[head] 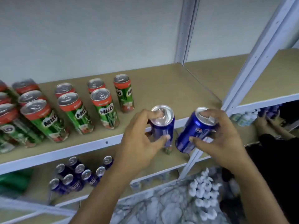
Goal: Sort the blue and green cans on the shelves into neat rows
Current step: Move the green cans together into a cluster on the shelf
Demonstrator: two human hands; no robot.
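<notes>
Two blue cans are held in front of the upper shelf [169, 81], one in each hand. The left blue can [162, 125] is grasped by the left hand [140, 143]: fingertips are laid on its silver top and the thumb is pressed against its side, so the grip is clenched round that can, which is kept nearly upright at the shelf's front edge. The right blue can [196, 130] is grasped by the right hand [218, 138] in the same way, fingers over the lid and thumb on the side, and it is tilted with its top leaning to the right, just beside the white upright post [258, 50]. The two held cans are seen close together but apart.

Below, on the lower shelf [42, 185], a cluster of blue cans [79, 173] is stood upright in a loose group, lids up. A green object [14, 180] is seen at that shelf's left end, too blurred to be identified.

Farther back, on the upper shelf, the green cans [72, 110] are ranged in short rows running from front to back, upright, with red bands under their lids. At the far right, another person's hands [265, 122] are seen near more cans on a neighbouring shelf.
</notes>
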